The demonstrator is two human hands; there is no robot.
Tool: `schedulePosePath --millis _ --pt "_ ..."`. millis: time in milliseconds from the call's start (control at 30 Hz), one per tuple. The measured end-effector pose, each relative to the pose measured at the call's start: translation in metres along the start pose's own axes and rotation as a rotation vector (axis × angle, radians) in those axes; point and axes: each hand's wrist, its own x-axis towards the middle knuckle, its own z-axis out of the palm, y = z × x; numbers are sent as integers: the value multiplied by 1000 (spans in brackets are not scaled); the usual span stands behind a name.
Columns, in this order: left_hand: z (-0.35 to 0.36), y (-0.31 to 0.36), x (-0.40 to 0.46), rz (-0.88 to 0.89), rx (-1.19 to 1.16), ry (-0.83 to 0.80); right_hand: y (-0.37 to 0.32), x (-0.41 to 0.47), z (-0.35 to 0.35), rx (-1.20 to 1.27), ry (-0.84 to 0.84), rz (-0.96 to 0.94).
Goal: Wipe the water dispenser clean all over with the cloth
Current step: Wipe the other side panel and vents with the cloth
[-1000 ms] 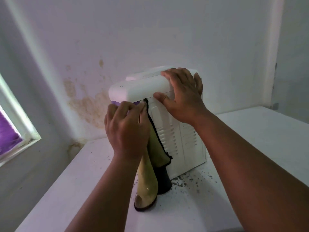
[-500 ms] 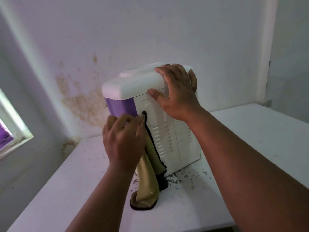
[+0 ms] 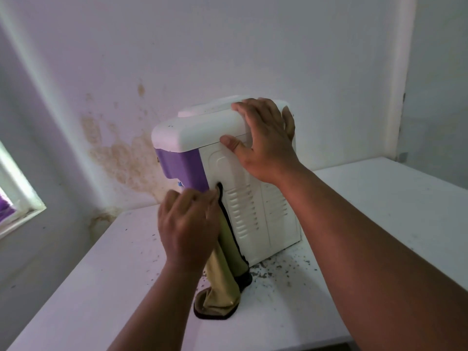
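Note:
A white water dispenser (image 3: 255, 206) with a purple front panel stands on a white table (image 3: 379, 206), its vented side turned toward me. My left hand (image 3: 188, 224) presses an olive-yellow cloth (image 3: 224, 282) with a dark border against the dispenser's front corner, just below the purple panel. The cloth hangs down from that hand and its lower end rests crumpled on the table. My right hand (image 3: 263, 138) lies over the dispenser's top right edge, fingers spread and thumb on the side panel, gripping it.
Dark crumbs (image 3: 278, 269) lie scattered on the table around the dispenser's base. A stained wall (image 3: 119, 153) stands close behind the dispenser. A window frame (image 3: 17, 198) is at the far left, and a wall corner at the right.
My left hand has slid the cloth down the dispenser's front corner, uncovering the purple panel. The cloth's lower end has bunched up on the table. My right hand has kept its hold on top.

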Motion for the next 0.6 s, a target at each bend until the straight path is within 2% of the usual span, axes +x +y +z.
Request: schedulePosePath --millis 133,200,267,467,600 --pt "-3 -6 52 -75 -23 193 0 0 -1 12 -4 2" --pt "-3 -6 60 -80 -22 222 0 0 -1 17 0 4" --pt "-1 -4 46 -54 -14 177 1 -1 -1 17 4 4" --pt "10 2 -42 39 50 -130 0 -1 1 4 19 -1" --pt "12 1 -36 39 64 -92 1 -1 0 -1 16 5"
